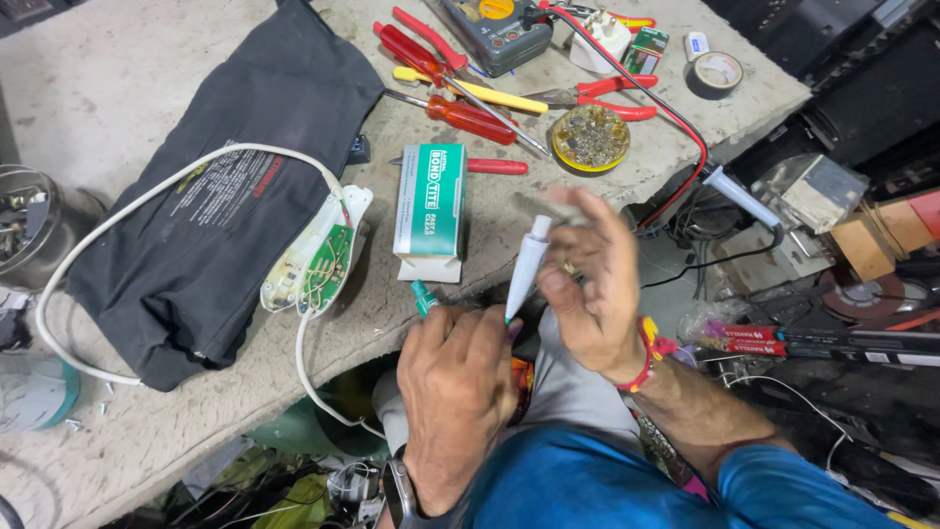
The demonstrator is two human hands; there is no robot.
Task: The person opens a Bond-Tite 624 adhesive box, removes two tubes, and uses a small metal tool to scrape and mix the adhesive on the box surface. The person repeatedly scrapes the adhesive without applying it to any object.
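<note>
My left hand [455, 387] is closed around the lower end of a white glue tube [527, 266] that points up and away from me; a small green cap [423, 296] shows just beyond its knuckles. My right hand [592, 284] pinches a small blurred grey piece [543, 208] right above the tube's tip. Both hands hover at the near edge of the concrete bench [137, 59]. An opened white device with a green circuit board [325, 257] and a white cable [117, 220] lies left of the hands on a black cloth bag [215, 167].
A green-and-white box [431, 201] lies just beyond the hands. Farther back are red and yellow screwdrivers [460, 113], red pliers [607, 95], a multimeter [494, 29], a round tin of small parts [590, 137], a tape roll [717, 71] and a soldering iron [739, 194].
</note>
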